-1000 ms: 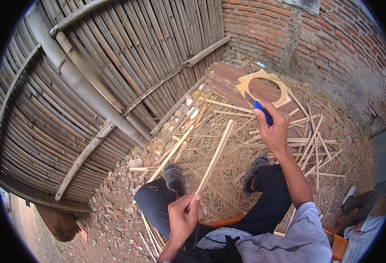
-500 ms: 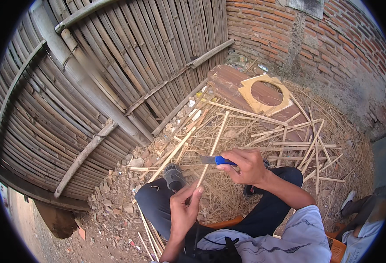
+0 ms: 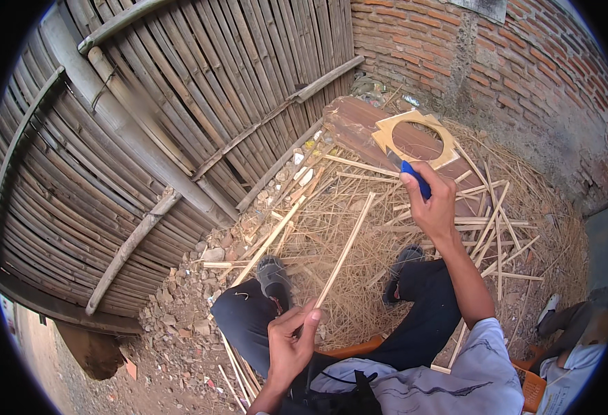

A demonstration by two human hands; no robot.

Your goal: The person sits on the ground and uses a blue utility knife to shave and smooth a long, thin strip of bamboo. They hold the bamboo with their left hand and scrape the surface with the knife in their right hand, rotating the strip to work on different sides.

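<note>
A thin, pale wooden or bamboo strip [image 3: 346,250] slants up and away from my left hand [image 3: 293,344], whose thumb and fingers grip its near end in front of my lap. My right hand [image 3: 434,204] is raised farther out, wrapped around the blue handle of a knife [image 3: 416,178]. The knife's grey blade points up and left, in front of a tan square board with a round hole [image 3: 380,133]. Blade and strip are apart.
Pale strips [image 3: 494,232] lie crisscrossed at the right, over shavings [image 3: 331,221] between and beyond my feet. A brown plank [image 3: 349,124] lies at the back. A bamboo wall [image 3: 179,104] stands left, a brick wall [image 3: 421,41] behind. Another person's leg [image 3: 559,328] shows at lower right.
My right hand with the knife has swung up and away to the right, off the strip. The left hand's strip has tilted slightly to the right.
</note>
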